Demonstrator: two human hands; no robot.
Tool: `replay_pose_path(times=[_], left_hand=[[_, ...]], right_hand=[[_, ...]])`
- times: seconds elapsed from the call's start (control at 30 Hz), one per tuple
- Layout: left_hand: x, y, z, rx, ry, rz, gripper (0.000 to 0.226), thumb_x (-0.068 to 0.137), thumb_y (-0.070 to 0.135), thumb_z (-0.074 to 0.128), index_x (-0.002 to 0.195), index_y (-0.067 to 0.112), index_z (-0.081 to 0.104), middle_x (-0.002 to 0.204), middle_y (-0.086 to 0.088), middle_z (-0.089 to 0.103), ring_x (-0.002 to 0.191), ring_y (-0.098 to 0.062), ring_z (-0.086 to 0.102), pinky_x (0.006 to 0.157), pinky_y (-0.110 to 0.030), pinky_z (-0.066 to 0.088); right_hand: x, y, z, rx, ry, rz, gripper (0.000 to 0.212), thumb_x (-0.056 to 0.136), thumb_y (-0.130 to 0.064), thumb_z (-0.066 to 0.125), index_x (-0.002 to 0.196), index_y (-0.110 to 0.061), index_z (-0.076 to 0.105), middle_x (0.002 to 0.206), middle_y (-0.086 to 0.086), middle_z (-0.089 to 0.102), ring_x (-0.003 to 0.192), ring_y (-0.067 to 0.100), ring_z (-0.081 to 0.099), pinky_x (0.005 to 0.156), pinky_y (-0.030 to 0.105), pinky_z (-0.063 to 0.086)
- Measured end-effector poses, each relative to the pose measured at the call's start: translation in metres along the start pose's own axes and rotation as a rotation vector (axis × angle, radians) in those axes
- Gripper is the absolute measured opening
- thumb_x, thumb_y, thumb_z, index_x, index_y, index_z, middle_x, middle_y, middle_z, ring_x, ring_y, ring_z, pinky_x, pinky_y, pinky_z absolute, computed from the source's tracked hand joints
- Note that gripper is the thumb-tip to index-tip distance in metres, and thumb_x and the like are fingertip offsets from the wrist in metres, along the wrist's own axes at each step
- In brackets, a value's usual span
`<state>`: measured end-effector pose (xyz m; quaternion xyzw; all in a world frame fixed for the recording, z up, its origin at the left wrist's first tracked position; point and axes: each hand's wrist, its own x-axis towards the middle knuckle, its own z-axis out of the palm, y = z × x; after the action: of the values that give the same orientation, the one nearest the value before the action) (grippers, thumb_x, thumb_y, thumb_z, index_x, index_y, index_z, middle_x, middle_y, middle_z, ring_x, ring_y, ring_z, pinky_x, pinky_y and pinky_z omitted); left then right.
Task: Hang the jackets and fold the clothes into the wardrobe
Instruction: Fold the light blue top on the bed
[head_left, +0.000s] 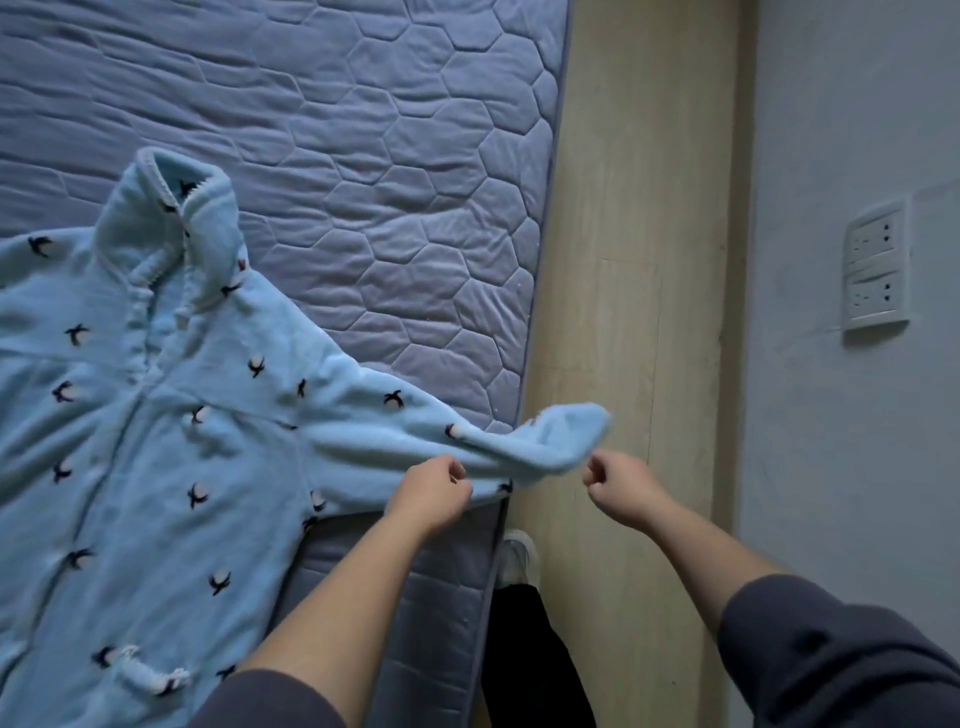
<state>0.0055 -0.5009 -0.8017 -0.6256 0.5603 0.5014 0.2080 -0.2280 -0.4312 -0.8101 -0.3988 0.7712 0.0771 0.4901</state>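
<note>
A light blue fleece jacket (156, 426) with small dark bird marks lies spread face up on the bare quilted mattress (363, 182), collar toward the far side. Its right sleeve (467, 431) stretches past the mattress edge, with the cuff hanging in the air. My left hand (431, 491) pinches the lower edge of that sleeve. My right hand (621, 486) is closed just under the cuff end; whether it grips the fabric is not clear.
A strip of pale wooden floor (623, 260) runs between the mattress and a grey wall (857, 467). A white socket plate (875, 267) sits on that wall. My leg and white shoe (519, 556) stand by the mattress corner.
</note>
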Motion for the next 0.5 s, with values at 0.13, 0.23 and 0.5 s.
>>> replay_pose_path(times=[0.13, 0.23, 0.5], left_hand=[[0.01, -0.006, 0.008, 0.106, 0.143, 0.13, 0.04, 0.086, 0.022, 0.051, 0.126, 0.023, 0.051, 0.121, -0.001, 0.057, 0.114, -0.023, 0.053, 0.09, -0.035, 0.044], [0.022, -0.006, 0.013, 0.297, 0.488, 0.36, 0.036, 0.079, 0.014, 0.057, 0.115, 0.021, 0.056, 0.118, -0.002, 0.051, 0.109, -0.026, 0.051, 0.085, -0.039, 0.042], [0.07, -0.002, -0.022, 0.952, 0.348, 0.433, 0.022, 0.089, 0.032, 0.048, 0.109, 0.025, 0.052, 0.111, 0.002, 0.055, 0.113, -0.022, 0.048, 0.109, -0.046, 0.019]], right_hand=[[0.015, -0.004, 0.036, 0.142, -0.033, -0.006, 0.063, 0.076, -0.013, 0.065, 0.135, -0.014, 0.043, 0.137, 0.008, 0.047, 0.125, 0.024, 0.046, 0.1, 0.031, 0.039], [0.033, -0.012, 0.061, 0.002, 0.081, -0.094, 0.086, 0.074, -0.024, 0.07, 0.147, -0.028, 0.024, 0.154, -0.005, 0.025, 0.14, 0.018, 0.028, 0.11, 0.042, 0.03], [0.072, -0.013, 0.055, -0.125, 0.052, -0.189, 0.017, 0.076, -0.02, 0.061, 0.091, -0.02, 0.053, 0.101, 0.01, 0.064, 0.099, 0.032, 0.057, 0.077, 0.032, 0.039]])
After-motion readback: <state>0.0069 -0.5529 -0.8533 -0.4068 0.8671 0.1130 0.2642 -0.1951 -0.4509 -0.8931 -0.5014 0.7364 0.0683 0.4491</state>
